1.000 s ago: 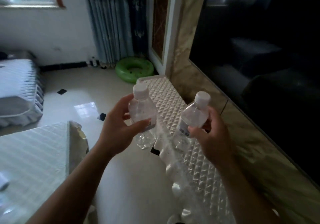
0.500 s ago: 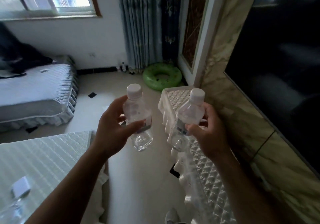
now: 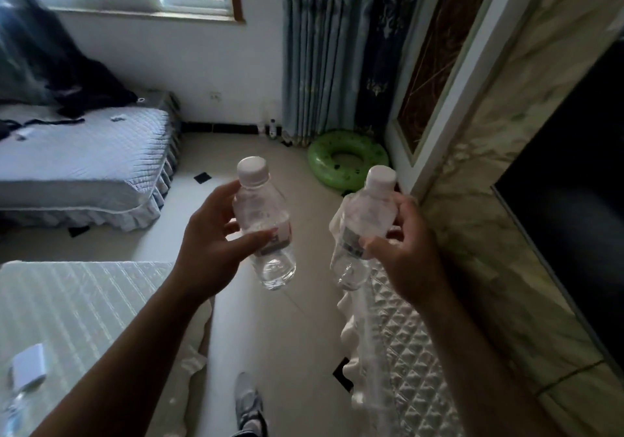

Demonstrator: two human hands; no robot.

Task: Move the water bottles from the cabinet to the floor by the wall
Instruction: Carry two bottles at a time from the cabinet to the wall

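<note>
While aloft, one bottle (image 3: 261, 208) per hand (image 3: 207, 247)

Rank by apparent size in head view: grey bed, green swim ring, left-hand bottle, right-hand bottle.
1. grey bed
2. left-hand bottle and right-hand bottle: alike, tied
3. green swim ring, but it lies farther off

One head-worn camera looks forward and down, close above the hands, toward the far wall (image 3: 175, 65)
</note>
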